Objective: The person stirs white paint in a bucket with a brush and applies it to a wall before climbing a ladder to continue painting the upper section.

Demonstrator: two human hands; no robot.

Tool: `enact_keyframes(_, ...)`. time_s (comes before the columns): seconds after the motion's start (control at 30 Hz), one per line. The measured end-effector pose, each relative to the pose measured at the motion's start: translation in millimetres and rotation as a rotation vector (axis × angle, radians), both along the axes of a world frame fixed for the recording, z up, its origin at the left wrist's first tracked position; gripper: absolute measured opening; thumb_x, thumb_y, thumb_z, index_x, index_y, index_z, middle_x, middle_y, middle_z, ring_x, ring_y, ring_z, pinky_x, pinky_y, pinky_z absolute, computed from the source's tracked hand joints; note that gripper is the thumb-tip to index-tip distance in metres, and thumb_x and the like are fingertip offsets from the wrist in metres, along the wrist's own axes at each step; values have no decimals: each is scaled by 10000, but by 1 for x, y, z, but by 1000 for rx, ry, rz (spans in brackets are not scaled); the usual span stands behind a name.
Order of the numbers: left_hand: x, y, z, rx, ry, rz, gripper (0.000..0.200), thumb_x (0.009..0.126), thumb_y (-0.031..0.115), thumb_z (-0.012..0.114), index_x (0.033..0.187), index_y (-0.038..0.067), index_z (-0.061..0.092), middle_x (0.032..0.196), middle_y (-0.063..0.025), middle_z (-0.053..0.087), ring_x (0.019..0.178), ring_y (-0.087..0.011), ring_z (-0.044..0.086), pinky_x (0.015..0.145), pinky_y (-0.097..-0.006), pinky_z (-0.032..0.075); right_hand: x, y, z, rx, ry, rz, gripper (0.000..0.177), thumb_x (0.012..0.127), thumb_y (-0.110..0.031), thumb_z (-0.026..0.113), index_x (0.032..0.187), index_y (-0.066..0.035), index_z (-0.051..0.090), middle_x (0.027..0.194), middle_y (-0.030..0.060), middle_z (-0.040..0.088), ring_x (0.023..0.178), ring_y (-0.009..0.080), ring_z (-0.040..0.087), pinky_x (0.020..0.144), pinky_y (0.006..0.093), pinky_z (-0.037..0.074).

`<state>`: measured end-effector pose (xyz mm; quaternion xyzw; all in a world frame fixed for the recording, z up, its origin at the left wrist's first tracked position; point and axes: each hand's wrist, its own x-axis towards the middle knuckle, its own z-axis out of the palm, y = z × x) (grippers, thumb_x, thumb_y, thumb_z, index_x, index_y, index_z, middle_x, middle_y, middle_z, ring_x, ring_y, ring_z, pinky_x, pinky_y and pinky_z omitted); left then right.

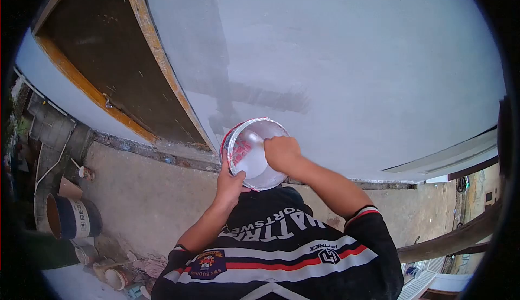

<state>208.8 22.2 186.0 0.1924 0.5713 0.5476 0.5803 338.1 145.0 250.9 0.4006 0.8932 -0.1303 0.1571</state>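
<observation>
A round paint bucket (260,179), tilted so its mouth shows, is held close to the wall in front of my body. White paint lies inside it, and its inner wall has reddish marks. My left hand (230,183) grips the bucket's rim and side at the lower left. Over the right part of the opening, my right hand (283,155) is closed around a tool whose pale end reaches into the bucket; the tool is mostly hidden by the fingers. Behind them stands a pale wall (352,72) with darker grey patches.
A brown door (103,45) with a worn yellowish frame is at the upper left. On the concrete floor (141,191), a dark blue drum (92,218), a small can (86,173) and assorted clutter lie left. A wooden beam (449,241) crosses the lower right.
</observation>
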Motion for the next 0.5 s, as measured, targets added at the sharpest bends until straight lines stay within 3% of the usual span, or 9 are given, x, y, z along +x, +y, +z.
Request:
enact_keyframes(0.07, 0, 0, 0, 11, -15, 0, 882, 778, -75, 466, 1491, 205, 27, 1321, -167, 429, 1023, -312, 592, 638, -410, 604, 3, 9, 7, -108, 35, 43, 235, 818, -287, 603, 897, -84, 692, 876, 167, 679, 848, 336, 663, 697, 444, 526)
enact_keyframes(0.17, -5, -1, 3, 21, -24, -3, 883, 778, -77, 465, 1491, 208, 29, 1323, -166, 428, 1019, -310, 594, 646, -415, 603, -10, 4, -4, 152, 42, -117, 230, 818, -278, 604, 899, -82, 693, 887, 160, 681, 859, 326, 663, 701, 437, 526)
enact_keyframes(0.27, 1, -3, 8, 20, -21, -6, 884, 779, -78, 465, 1491, 207, 25, 1327, -167, 425, 1017, -309, 595, 656, -420, 601, 9, 10, 18, -148, 98, 71, 205, 809, -219, 592, 895, -62, 693, 889, 160, 681, 848, 315, 668, 693, 426, 529)
enact_keyframes(0.37, -3, -2, 7, 19, -6, -10, 886, 781, -78, 467, 1491, 207, 19, 1331, -169, 422, 1012, -308, 598, 660, -422, 599, -12, -5, -2, 58, -50, -50, 206, 800, -199, 589, 903, -56, 695, 913, 162, 682, 856, 309, 668, 703, 416, 532)
enact_keyframes(0.5, 1, 0, 2, 13, 0, -3, 884, 785, -72, 473, 1490, 201, 15, 1335, -169, 420, 1005, -308, 602, 654, -420, 598, -8, -2, -1, 44, -89, -9, 202, 799, -203, 590, 898, -65, 700, 914, 161, 682, 860, 305, 669, 707, 420, 531)
